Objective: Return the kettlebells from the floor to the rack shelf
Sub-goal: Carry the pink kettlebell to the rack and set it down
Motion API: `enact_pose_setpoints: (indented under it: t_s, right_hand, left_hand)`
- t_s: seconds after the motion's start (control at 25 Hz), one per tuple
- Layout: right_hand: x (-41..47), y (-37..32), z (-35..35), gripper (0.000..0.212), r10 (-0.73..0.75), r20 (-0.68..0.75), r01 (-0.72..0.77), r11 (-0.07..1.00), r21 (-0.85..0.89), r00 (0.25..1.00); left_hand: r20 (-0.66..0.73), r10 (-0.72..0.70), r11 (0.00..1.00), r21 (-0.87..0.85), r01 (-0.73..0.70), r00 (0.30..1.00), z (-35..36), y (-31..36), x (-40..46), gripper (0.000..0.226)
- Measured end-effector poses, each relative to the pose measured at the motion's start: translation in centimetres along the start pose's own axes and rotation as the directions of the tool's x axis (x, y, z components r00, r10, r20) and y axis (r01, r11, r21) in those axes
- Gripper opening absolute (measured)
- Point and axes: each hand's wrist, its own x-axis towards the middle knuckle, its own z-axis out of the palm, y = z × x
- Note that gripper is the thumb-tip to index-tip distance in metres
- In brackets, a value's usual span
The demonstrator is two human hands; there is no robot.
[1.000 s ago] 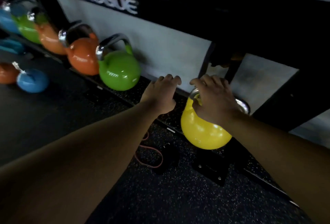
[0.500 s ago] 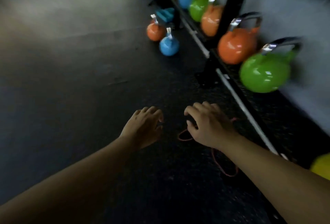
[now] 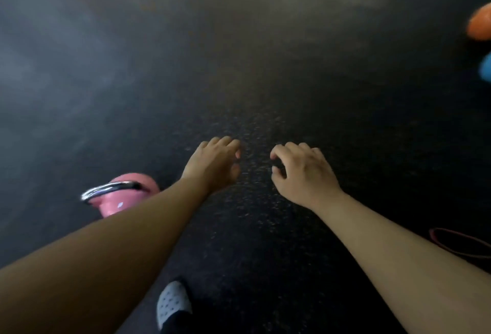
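Observation:
A pink kettlebell with a shiny steel handle stands on the black speckled floor at the lower left, partly hidden behind my left forearm. My left hand hovers just right of it, empty, fingers loosely curled and apart. My right hand hangs beside it, also empty with fingers spread and bent. An orange kettlebell and a blue kettlebell are cut off by the right edge, far from both hands. The rack is out of view.
A red band or cord lies on the floor at the right, under my right forearm. My grey shoe is at the bottom centre. Dark rubber flooring stretches ahead.
My view swung left, away from the rack and its kettlebells, onto open floor. My right hand let go of the yellow kettlebell on the shelf. The pink kettlebell came into view.

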Motion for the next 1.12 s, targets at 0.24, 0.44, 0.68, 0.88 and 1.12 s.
enact_pose_setpoints:
  t_s: [0.24, 0.44, 0.68, 0.88, 1.12]
  right_hand:
    - [11.8, -17.3, 9.9, 0.023, -0.178, 0.104, 0.179, 0.984, 0.001, 0.979]
    - [17.5, -27.8, 18.7, 0.024, -0.307, 0.211, 0.323, 0.946, -0.042, 0.928]
    - [21.2, -33.1, 27.4, 0.048, -0.278, 0.403, 0.348, 0.931, -0.111, 0.872]
    - [22.4, -33.6, 34.5, 0.069, -0.171, 0.679, 0.222, 0.975, 0.012, 0.714]
    - [17.0, -30.8, 34.6, 0.019, -0.209, 0.73, 0.036, 0.969, 0.245, 0.651]
  left_hand:
    - [0.016, -0.269, 0.962, -0.054, 0.269, 0.963, -0.6, -20.7, -8.6, 0.029]
    - [0.053, -0.504, 0.861, -0.043, 0.506, 0.862, 2.7, -34.6, -16.5, 0.038]
    - [0.135, -0.549, 0.836, 0.112, 0.538, 0.825, 8.9, -42.8, -19.3, 0.067]
    - [0.382, -0.463, 0.871, 0.03, 0.49, 0.8, 13.4, -46.5, -17.9, 0.056]
    - [0.601, -0.269, 0.907, -0.104, 0.408, 0.752, 15.2, -41.7, -18.1, 0.025]
